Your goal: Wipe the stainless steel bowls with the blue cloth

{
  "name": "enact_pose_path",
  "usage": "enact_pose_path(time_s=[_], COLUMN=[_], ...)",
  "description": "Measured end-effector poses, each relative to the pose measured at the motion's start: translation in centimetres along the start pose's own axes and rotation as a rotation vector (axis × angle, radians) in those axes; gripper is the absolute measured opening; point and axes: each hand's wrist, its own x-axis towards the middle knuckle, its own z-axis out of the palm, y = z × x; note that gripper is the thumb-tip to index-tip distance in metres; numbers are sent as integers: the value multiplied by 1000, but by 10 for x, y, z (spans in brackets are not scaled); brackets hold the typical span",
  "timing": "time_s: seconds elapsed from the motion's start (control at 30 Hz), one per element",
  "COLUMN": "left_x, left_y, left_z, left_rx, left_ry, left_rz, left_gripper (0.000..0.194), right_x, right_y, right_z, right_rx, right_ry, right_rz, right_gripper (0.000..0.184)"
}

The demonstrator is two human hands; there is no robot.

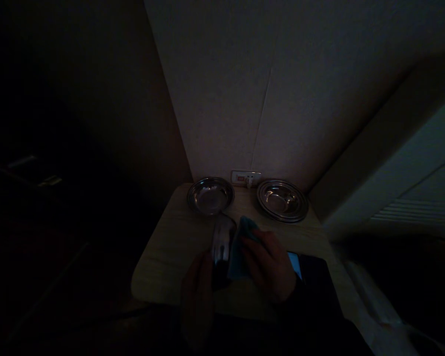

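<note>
My left hand (198,284) grips the near left edge of a shiny metal bowl (221,240), which is tipped up on its side above the table. In my right hand (269,262) is a bunched blue-green cloth (239,259), held against the right side of the bowl. The dim light hides much of the bowl's lower part and the fingers behind it. Farther back on the left sits another metal bowl (210,198). A stack of similar metal bowls (282,201) stands at the back right.
All this is at a small light wood table (159,262) against a pale wall (222,109). A wall socket (245,177) with a plug is just above its back edge. A phone with a lit screen (294,264) lies by my right wrist. The surroundings are very dark.
</note>
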Motion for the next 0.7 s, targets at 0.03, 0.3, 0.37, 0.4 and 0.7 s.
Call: enact_pose_path(time_s=[0.03,0.3,0.37,0.4,0.7], left_x=[0,0,-1,-2,-4], left_y=[-2,4,7,7,-12], left_z=[1,-5,-4,-3,-4], left_rx=[0,110,107,99,76], left_ry=[10,-30,-70,-80,24], left_rz=[24,-25,-35,-35,-22], left_gripper=[42,43,45,45,40], right_x=[-2,-12,-4,1,12], right_y=[-5,-29,-24,-20,-17], right_z=[2,9,9,9,6], right_rx=[23,50,48,48,115], right_ry=[-2,-27,-38,-51,-136], right_rz=[-3,-44,-27,-4,-55], right_gripper=[22,24,22,22,23])
